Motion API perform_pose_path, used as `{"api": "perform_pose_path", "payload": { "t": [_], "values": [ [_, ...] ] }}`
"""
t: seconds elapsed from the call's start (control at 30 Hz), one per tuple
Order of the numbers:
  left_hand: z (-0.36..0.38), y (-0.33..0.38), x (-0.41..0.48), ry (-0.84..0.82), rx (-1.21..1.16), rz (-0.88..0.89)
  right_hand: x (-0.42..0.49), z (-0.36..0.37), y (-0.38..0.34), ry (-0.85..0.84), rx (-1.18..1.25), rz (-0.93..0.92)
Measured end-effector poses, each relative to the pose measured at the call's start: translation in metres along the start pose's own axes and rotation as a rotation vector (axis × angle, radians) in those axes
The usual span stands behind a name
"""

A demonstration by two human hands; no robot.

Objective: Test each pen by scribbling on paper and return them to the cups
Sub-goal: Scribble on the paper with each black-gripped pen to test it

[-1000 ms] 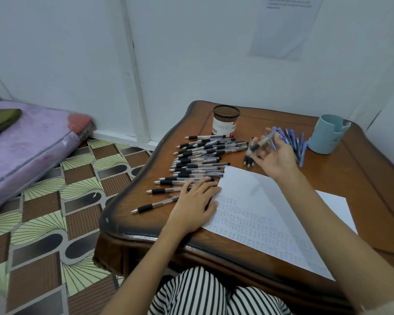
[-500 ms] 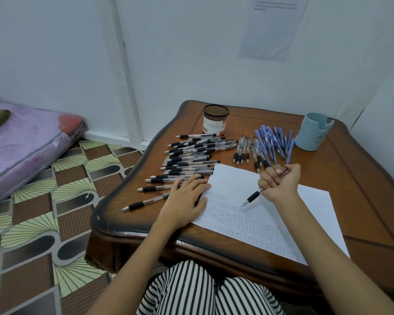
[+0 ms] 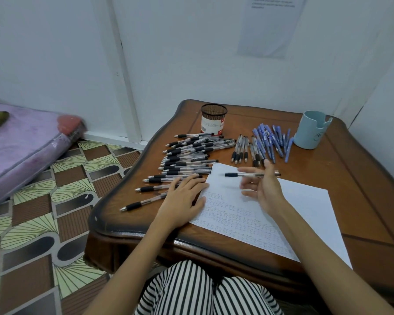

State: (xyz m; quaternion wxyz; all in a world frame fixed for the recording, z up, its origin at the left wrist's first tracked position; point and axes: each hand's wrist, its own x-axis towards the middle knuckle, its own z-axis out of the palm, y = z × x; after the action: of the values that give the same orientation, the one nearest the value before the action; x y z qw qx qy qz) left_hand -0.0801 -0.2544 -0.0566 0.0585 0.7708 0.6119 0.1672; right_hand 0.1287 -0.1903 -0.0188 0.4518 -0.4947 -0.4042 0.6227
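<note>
Pen (image 3: 248,175) first: it's in the right hand (image 3: 263,189), pinched between the thumb and the first fingers as far as I can make out (that hand is a bit blurred), with the other fingers hanging loose and spread. It lies pretty much level, black grip and tip pointing to the left of the frame, over the top edge of the paper (image 3: 293,208). I can't tell if the tip touches the sheet. The left hand (image 3: 182,198) lies flat, fingers straight and together, pressing on the paper's left edge and partly on the counter (image 3: 355,178). The paper sits mid-frame and its lower left part is covered in rows of small scribbles. Left of it and above the left hand there's a big fan of black pens (image 3: 189,155), tips pointing left, some just touching the fingertips. Up from the right hand is a smaller bunch of black-grip ones (image 3: 240,148), and right beside those a spread of blue pens (image 3: 273,139). The mesh cup (image 3: 213,120) stands upright at the top of the counter, above the black pile. The blue cup (image 3: 313,130) stands upper right, just beside the blue pens. Striped trousers (image 3: 203,292) show at the bottom, a purple mattress (image 3: 21,144) on a patterned floor (image 3: 43,212) at left.
</note>
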Motion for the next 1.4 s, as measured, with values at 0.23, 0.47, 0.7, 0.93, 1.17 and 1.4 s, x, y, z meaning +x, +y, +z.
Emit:
{"api": "perform_pose_path", "payload": {
  "t": [0.23, 0.47, 0.7, 0.93, 1.17, 1.4],
  "values": [
    [-0.002, 0.003, 0.001, -0.029, 0.014, -0.004, -0.004, 0.015, 0.027, 0.029, -0.172, -0.24],
    [-0.003, 0.004, -0.001, 0.021, 0.006, -0.014, -0.006, 0.025, 0.032, -0.149, -0.228, -0.305],
    [-0.003, 0.003, 0.0, 0.091, -0.018, -0.033, 0.001, 0.036, 0.031, -0.015, -0.454, -0.462],
    [0.001, 0.004, -0.001, 0.107, 0.027, -0.024, 0.005, 0.049, 0.041, -0.062, -0.435, -0.497],
    [0.001, 0.003, -0.001, 0.098, 0.046, -0.026, 0.004, 0.049, 0.04, -0.034, -0.506, -0.529],
    [0.0, 0.003, -0.001, 0.088, 0.038, -0.03, 0.004, 0.049, 0.041, -0.018, -0.52, -0.553]
  ]
}}
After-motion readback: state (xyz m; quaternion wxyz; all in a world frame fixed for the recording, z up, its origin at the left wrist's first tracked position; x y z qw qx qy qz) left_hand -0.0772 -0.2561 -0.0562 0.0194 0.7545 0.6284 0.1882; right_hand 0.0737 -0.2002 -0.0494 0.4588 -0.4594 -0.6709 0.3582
